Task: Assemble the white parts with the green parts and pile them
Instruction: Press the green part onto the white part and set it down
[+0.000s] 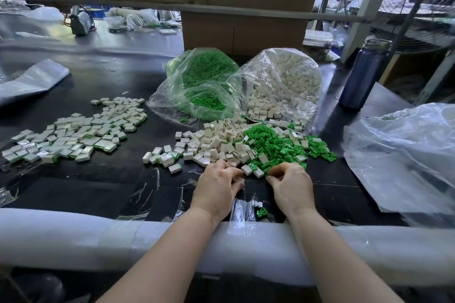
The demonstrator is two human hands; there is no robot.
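Observation:
A heap of loose white parts (pixel 216 141) lies mid-table, with a heap of loose green parts (pixel 275 146) right beside it. My left hand (pixel 218 186) sits at the near edge of the white heap, fingers curled round a white part (pixel 239 180). My right hand (pixel 290 183) reaches into the near edge of the green heap, its fingertips pinching at green parts. A spread pile of assembled white-and-green pieces (pixel 73 134) lies at the left. Several assembled pieces (pixel 163 157) lie just left of the white heap.
Two open clear bags stand behind the heaps, one of green parts (pixel 197 86), one of white parts (pixel 283 86). A blue bottle (pixel 363 74) stands at the right. Crumpled plastic sheeting (pixel 403 155) lies right; cardboard boxes (pixel 243 29) behind. A padded rail (pixel 73 236) edges the table.

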